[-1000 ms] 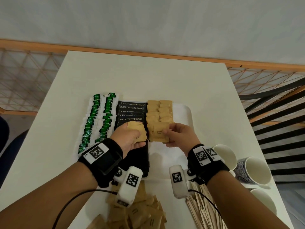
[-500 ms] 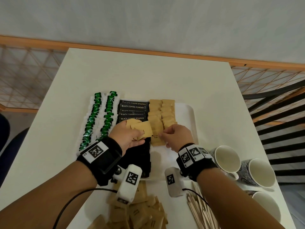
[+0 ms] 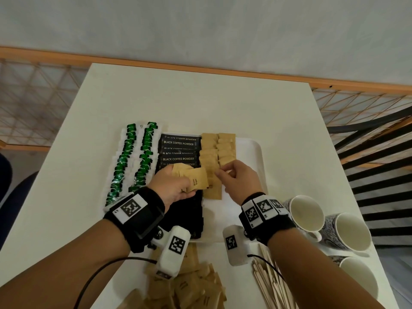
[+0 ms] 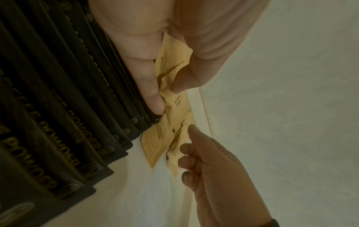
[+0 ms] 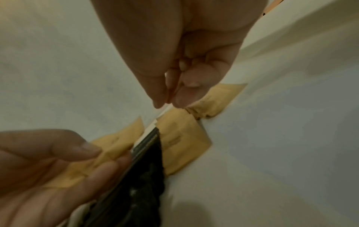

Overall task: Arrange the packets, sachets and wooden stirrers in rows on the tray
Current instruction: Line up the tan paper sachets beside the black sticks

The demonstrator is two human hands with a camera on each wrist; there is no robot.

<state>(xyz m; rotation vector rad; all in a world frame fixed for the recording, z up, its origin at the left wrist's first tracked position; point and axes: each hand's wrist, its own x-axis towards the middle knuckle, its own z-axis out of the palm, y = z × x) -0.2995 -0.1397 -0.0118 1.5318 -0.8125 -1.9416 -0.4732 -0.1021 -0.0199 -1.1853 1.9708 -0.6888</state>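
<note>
A white tray holds rows of green packets, black coffee packets and two columns of brown sugar sachets. My left hand grips a small bunch of brown sachets over the black packets; the left wrist view shows thumb and fingers pinching the bunch. My right hand hovers just right of that bunch, above the near end of the sachet columns. Its thumb and fingertips are pressed together with nothing seen between them. A laid sachet lies below.
Loose brown sachets are piled at the table's near edge, with wooden stirrers to their right. Three white mugs stand at the right. The tray's right strip is bare. A railing runs behind the table.
My right hand let go of a sachet at the near end of the columns and moved left towards the bunch. My left hand pushed one sachet out of the bunch to the right.
</note>
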